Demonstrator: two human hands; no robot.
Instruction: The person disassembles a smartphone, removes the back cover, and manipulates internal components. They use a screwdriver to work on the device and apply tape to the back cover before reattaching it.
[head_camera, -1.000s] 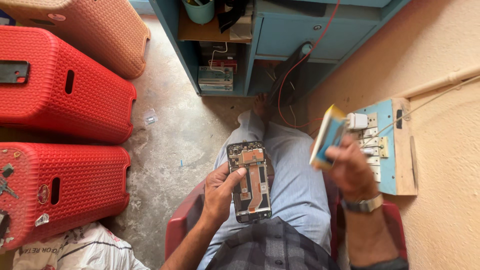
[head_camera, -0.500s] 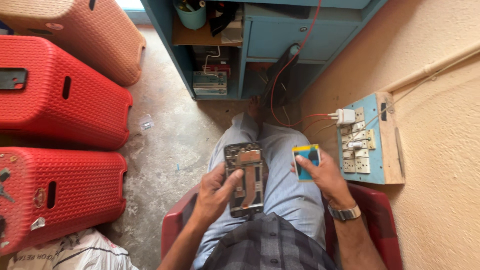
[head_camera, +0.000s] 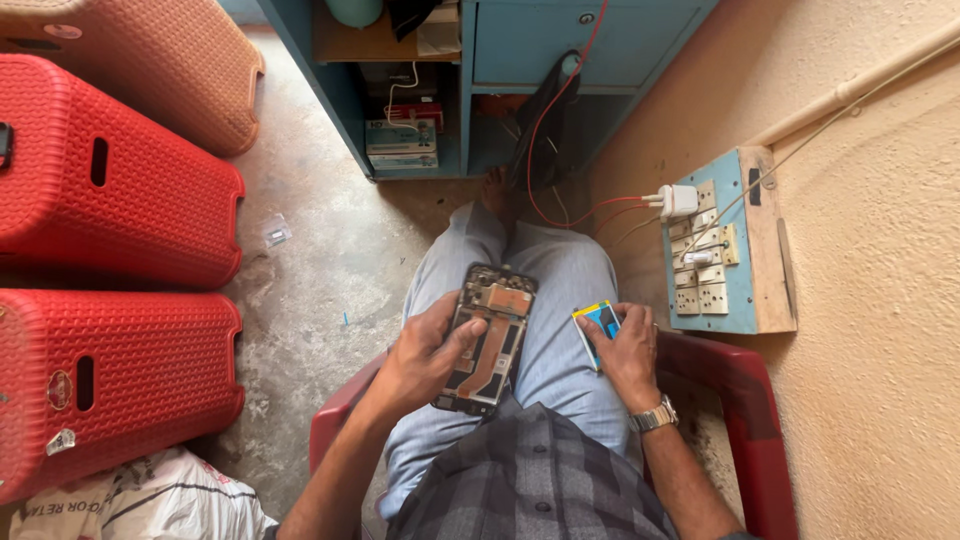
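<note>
Copper-and-black opened phone frame (head_camera: 487, 338) on your lap, small blue-and-yellow card (head_camera: 598, 322) beside it.

Your left hand (head_camera: 425, 355) clamps the frame, thumb across its middle; your right hand (head_camera: 628, 348) has dropped from the blue wall switchboard (head_camera: 722, 250), fingers pinching the card just right of the frame; red chair arm (head_camera: 735, 390) crowds the right; bare floor lies left.

Flat teal-and-white boxes (head_camera: 401, 146) stacked on the blue cabinet's (head_camera: 345, 100) low shelf.

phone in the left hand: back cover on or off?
Off. The phone in the left hand lies with its inside showing: bare frame, copper-coloured parts and dark boards, no rear panel. The right hand holds a small blue and yellow part.
</note>
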